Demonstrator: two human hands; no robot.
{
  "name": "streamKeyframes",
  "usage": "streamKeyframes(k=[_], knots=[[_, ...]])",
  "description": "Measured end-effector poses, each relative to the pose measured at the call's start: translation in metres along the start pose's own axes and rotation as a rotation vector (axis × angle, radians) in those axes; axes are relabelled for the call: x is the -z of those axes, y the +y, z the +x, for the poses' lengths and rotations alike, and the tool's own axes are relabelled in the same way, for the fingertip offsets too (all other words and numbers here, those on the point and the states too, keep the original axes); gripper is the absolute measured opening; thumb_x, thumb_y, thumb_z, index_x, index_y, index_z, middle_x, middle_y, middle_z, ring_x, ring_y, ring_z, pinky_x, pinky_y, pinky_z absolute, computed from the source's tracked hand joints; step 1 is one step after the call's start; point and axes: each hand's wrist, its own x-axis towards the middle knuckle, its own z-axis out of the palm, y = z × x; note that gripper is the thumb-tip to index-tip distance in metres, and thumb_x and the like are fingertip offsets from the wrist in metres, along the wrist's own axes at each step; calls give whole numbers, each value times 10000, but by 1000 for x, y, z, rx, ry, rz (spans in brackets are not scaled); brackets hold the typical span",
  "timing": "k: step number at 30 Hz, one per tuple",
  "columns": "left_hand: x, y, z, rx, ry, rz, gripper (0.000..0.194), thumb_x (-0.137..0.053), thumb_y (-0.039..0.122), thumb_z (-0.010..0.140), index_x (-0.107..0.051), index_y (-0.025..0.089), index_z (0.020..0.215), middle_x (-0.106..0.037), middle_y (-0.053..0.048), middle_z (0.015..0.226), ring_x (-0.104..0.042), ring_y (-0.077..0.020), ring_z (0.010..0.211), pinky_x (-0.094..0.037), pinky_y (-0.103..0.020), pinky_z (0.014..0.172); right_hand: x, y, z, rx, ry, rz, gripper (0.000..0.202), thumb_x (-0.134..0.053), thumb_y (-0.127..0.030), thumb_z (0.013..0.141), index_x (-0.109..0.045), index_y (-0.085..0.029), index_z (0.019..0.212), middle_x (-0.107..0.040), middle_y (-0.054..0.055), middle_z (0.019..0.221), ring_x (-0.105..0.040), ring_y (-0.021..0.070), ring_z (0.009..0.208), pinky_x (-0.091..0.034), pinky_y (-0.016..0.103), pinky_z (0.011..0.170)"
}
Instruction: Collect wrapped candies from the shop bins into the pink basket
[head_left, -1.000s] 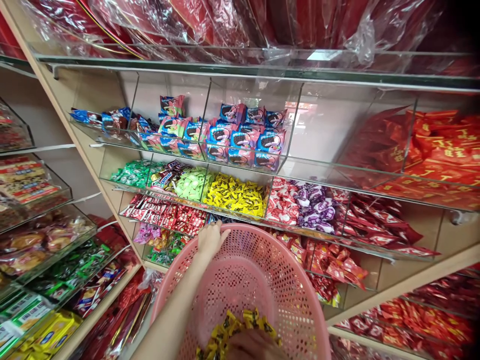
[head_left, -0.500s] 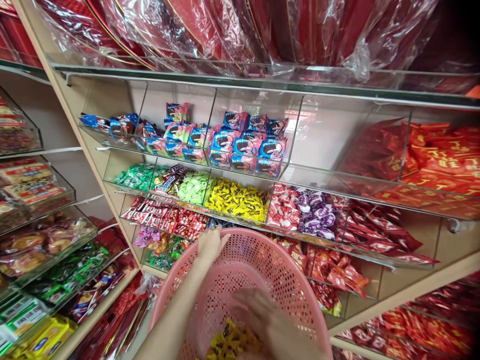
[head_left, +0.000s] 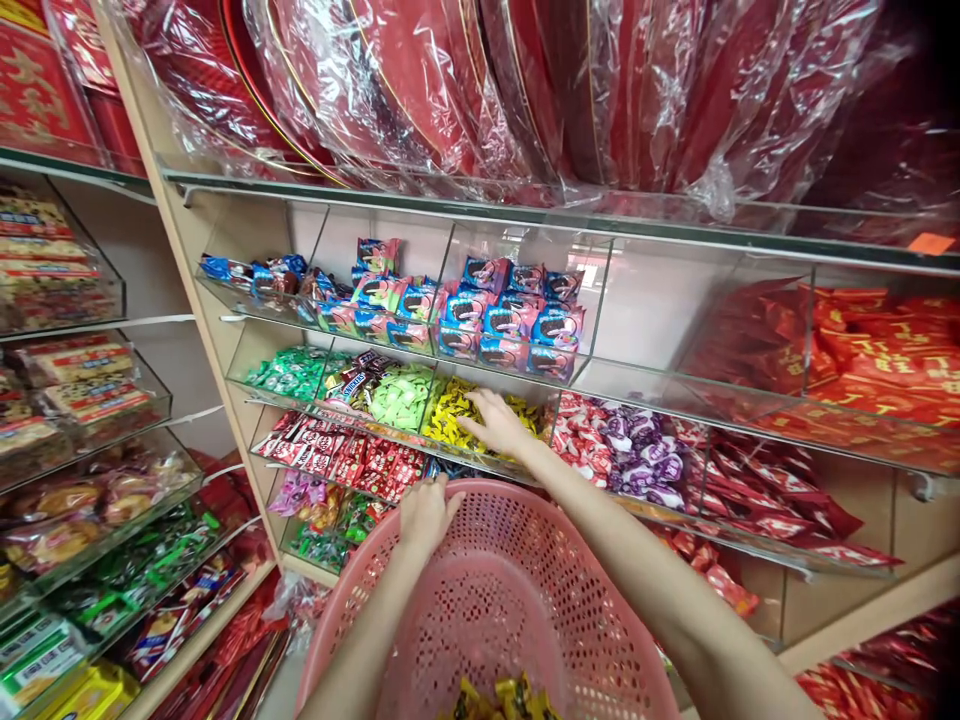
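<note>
My left hand (head_left: 424, 516) is closed over the far rim of a pink perforated plastic basket (head_left: 600, 590). Some yellow-wrapped candies (head_left: 504, 698) lie at the bottom of the basket, partly cut off by the frame's lower edge. Above the basket, my right hand (head_left: 496, 422) reaches into a clear shelf bin of yellow-wrapped candies (head_left: 450, 415). Its fingers are apart over the pile, touching or nearly touching it. Green-wrapped candies (head_left: 403, 398) fill the compartment just left, and red-and-white wrapped candies (head_left: 583, 440) the one to the right.
Blue and pink cookie packs (head_left: 506, 320) stand in the bin above. A glass shelf (head_left: 480, 212) holds red plastic-wrapped items over them. Purple candies (head_left: 649, 450) and orange-red packets (head_left: 885, 350) sit to the right. A side rack with packaged snacks (head_left: 82, 385) is on the left.
My right hand has moved from inside the basket up and forward to the yellow candy bin, and the basket's candies show without a hand over them. My left hand stays on the rim.
</note>
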Motion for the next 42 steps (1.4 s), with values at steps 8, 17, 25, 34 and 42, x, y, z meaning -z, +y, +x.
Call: streamKeyframes(k=[8, 17, 25, 34, 42], knots=[[-4, -10, 1, 23, -11, -24, 429, -303, 517, 854, -541, 197, 1012, -632, -92, 923, -595, -207, 888, -407, -307, 762, -25, -7, 54, -82, -128, -28, 686, -461, -562, 766, -331, -186, 1325, -373, 116, 1371, -327, 277, 1244, -277, 438, 997], [-5, -10, 4, 12, -2, -17, 430, -301, 516, 855, -543, 191, 1001, -635, -98, 919, -598, -217, 885, -408, -320, 763, -32, 0, 53, -73, -182, -148, 637, -365, -636, 784, -448, -224, 1264, -439, 121, 1305, -343, 303, 1217, -219, 497, 995], [-3, -12, 6, 26, -13, -15, 378, -332, 477, 859, -538, 200, 1010, -630, -94, 933, -589, -210, 906, -404, -308, 769, -27, 12, 34, -16, -183, -151, 593, -284, -633, 825, -542, -225, 1171, -504, 121, 1216, -424, 282, 1145, -279, 486, 941], [-6, -17, 9, 19, -6, -15, 381, -325, 471, 860, -539, 190, 1005, -637, -90, 926, -594, -213, 897, -407, -302, 758, -10, -4, 44, -97, -274, -31, 789, -278, -772, 718, -406, -263, 1306, -370, 110, 1381, -301, 327, 1263, -214, 525, 1003], [-5, -18, 10, 30, -19, -15, 371, -338, 473, 858, -540, 197, 1001, -638, -88, 929, -594, -208, 901, -407, -293, 760, -28, 1, 37, -66, -324, -90, 857, -322, -768, 701, -224, -271, 1392, -192, 125, 1466, -124, 339, 1337, -44, 614, 1019]])
